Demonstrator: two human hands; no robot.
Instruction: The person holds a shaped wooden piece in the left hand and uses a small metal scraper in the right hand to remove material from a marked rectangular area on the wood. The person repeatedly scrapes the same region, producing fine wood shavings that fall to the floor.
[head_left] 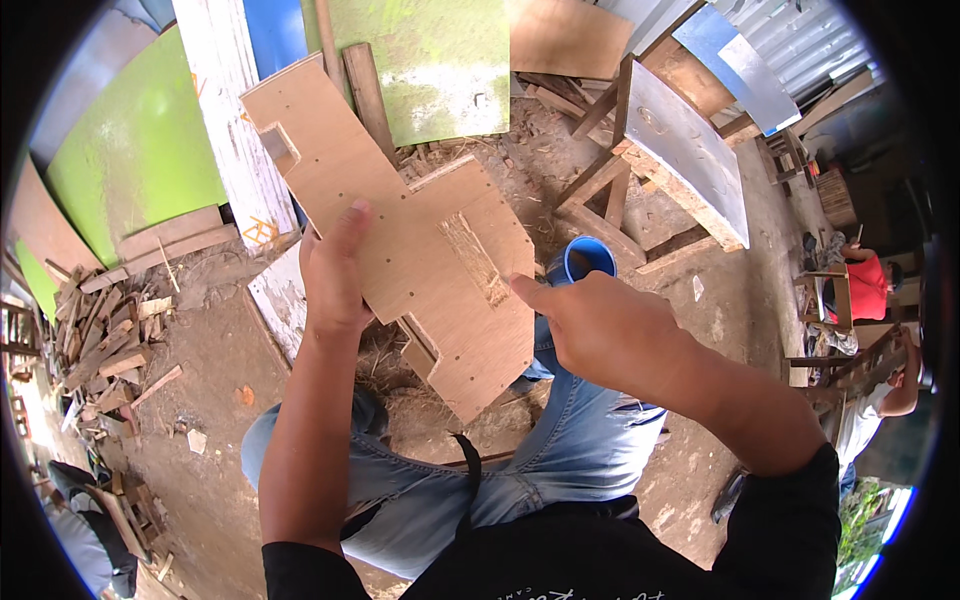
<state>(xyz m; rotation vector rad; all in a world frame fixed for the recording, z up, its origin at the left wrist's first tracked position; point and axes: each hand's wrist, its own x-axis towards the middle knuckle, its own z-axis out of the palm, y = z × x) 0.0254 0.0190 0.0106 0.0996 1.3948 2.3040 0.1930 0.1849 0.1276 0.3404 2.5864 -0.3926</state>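
Note:
A brown plywood panel [400, 230] with stepped, notched edges and small dark nail-like dots is held up tilted over my lap. My left hand [338, 265] grips its left edge, thumb on top and the other fingers hidden below. A rough, fibrous pale strip [473, 260] runs across the panel's face. My right hand [605, 325] is curled at the panel's right edge, its fingertip close to the strip's lower end. Whatever its folded fingers hold, if anything, is hidden. Just beyond that hand is a blue cup-like container [588, 258]; its support is hidden.
A wooden stand with a pale, worn top [690, 140] is at the right. Scrap wood [115, 350] is piled at the left, near green boards [130, 150] and a white plank [235, 110]. People, one in a red shirt [867, 288], are at the far right.

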